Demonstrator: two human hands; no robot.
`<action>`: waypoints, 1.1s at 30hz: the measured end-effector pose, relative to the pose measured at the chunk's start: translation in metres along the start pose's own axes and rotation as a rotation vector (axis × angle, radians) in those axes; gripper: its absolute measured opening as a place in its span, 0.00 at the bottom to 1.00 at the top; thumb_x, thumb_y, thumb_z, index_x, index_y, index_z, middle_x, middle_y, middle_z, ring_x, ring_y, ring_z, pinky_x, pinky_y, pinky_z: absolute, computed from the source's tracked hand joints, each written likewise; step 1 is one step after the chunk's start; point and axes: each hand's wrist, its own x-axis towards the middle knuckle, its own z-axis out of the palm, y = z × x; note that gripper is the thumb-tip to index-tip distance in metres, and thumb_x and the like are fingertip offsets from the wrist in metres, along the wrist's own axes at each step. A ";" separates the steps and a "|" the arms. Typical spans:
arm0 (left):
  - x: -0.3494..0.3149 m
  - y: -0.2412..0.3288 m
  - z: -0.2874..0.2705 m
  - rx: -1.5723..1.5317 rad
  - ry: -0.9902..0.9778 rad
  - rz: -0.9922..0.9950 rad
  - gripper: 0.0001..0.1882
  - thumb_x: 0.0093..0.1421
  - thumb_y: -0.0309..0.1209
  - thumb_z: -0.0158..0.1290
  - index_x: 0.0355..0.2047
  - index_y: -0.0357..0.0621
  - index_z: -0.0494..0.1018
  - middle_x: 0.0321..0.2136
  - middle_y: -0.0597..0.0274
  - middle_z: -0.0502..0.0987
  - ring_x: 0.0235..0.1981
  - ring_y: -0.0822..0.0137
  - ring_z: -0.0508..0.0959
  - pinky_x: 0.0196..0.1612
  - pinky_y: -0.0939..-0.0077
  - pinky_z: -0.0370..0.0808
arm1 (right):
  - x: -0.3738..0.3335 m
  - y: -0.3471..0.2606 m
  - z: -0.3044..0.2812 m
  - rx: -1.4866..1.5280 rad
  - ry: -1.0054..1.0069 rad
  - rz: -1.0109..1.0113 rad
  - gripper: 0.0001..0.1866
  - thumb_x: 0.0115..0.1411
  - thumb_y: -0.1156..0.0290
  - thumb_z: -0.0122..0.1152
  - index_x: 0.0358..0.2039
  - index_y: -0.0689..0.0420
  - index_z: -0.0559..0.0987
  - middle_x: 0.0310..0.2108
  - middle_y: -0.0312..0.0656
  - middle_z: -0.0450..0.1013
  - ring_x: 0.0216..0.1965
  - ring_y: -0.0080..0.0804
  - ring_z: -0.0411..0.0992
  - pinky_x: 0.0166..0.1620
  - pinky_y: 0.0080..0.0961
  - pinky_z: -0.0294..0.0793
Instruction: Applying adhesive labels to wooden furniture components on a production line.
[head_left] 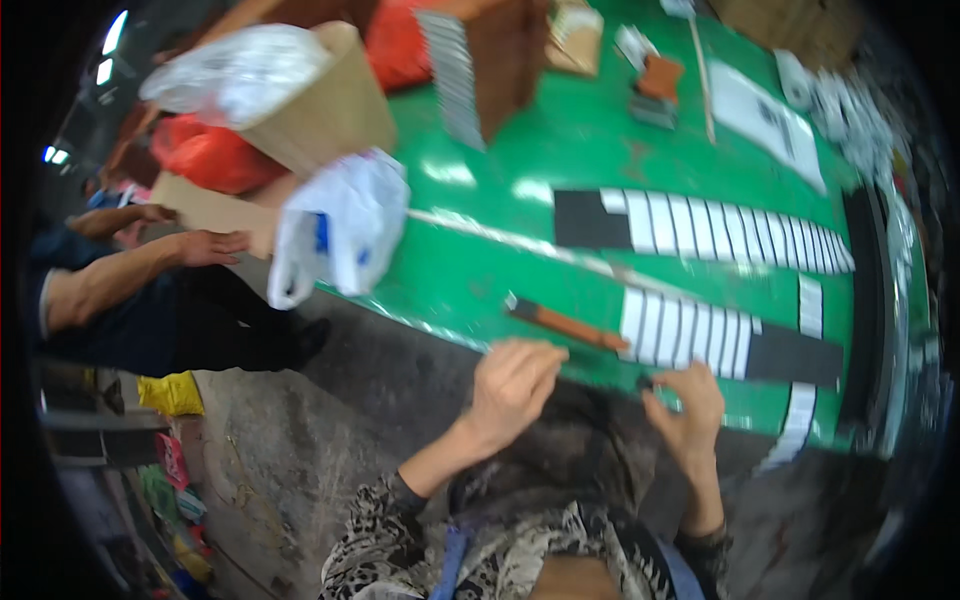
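My left hand (515,388) hovers at the near edge of the green table, its fingers curled and pinched together. Whatever may be in that pinch is too small to make out. To its right, my right hand (690,408) holds a small dark piece (645,383) between thumb and forefinger, partly hidden and blurred. Just beyond both hands lies a slim brown strip-shaped object (565,325) with a pale end. Its right end meets a row of white strips (685,332) with dark lines between them, which borders a black sheet (797,356).
Farther back lies a second white-striped row (735,232) with a black end. A white plastic bag (345,225), cardboard box (320,105) and brown stack (495,65) stand on the green table (470,255). Another person's hand (212,247) reaches in at left.
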 end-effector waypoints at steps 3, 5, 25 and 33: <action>-0.010 -0.002 0.013 0.219 -0.071 0.106 0.19 0.44 0.20 0.59 0.39 0.43 0.74 0.39 0.63 0.76 0.42 0.62 0.75 0.45 0.66 0.60 | 0.009 -0.005 0.000 0.042 -0.003 0.049 0.13 0.41 0.78 0.70 0.29 0.57 0.79 0.26 0.37 0.75 0.29 0.38 0.70 0.43 0.38 0.66; -0.013 -0.001 0.030 0.290 -0.061 0.124 0.19 0.45 0.21 0.59 0.40 0.44 0.74 0.40 0.64 0.76 0.43 0.63 0.75 0.47 0.63 0.59 | 0.011 0.002 0.000 0.049 0.000 0.051 0.13 0.41 0.77 0.70 0.30 0.57 0.79 0.26 0.36 0.75 0.30 0.36 0.70 0.44 0.39 0.66; -0.030 -0.036 0.081 0.378 0.075 0.167 0.16 0.51 0.26 0.57 0.41 0.55 0.78 0.44 0.74 0.72 0.51 0.69 0.65 0.53 0.57 0.54 | 0.033 0.032 0.041 -0.051 -0.169 -0.036 0.15 0.41 0.73 0.71 0.33 0.50 0.82 0.29 0.31 0.71 0.35 0.31 0.67 0.53 0.48 0.60; -0.031 -0.039 0.083 0.374 0.084 0.175 0.16 0.52 0.26 0.55 0.41 0.58 0.77 0.43 0.76 0.71 0.52 0.69 0.64 0.56 0.55 0.53 | 0.032 0.034 0.043 -0.060 -0.178 -0.020 0.16 0.40 0.72 0.71 0.33 0.49 0.83 0.30 0.30 0.71 0.35 0.30 0.67 0.54 0.47 0.60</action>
